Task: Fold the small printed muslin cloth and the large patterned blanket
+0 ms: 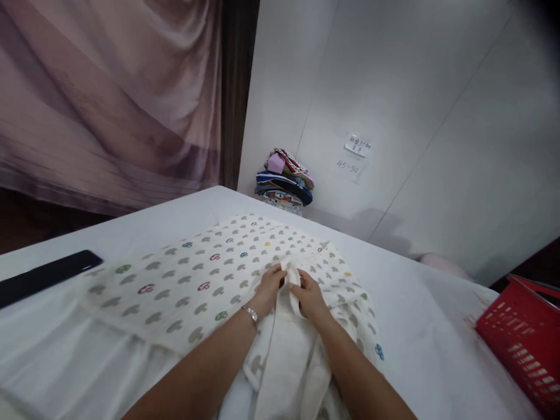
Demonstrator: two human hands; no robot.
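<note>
A white cloth (245, 262) printed with grey mushroom-like shapes and a few coloured ones is spread over the table. Part of it is bunched up towards me, showing a plain white strip (289, 350). My left hand (270, 289), with a bracelet at its wrist, pinches the raised fold of the cloth from the left. From the right, my right hand (309, 297) grips the same fold with thumb and fingers. The two hands are close together, a small gap of cloth between them. Below the hands the cloth hangs in loose creases between my forearms.
A stack of folded clothes (284, 181) stands at the far edge by the wall. The white table (415, 326) extends to both sides. A black flat object (48, 274) lies at left, and a red plastic basket (520, 344) stands at right. A pink curtain (109, 105) hangs behind.
</note>
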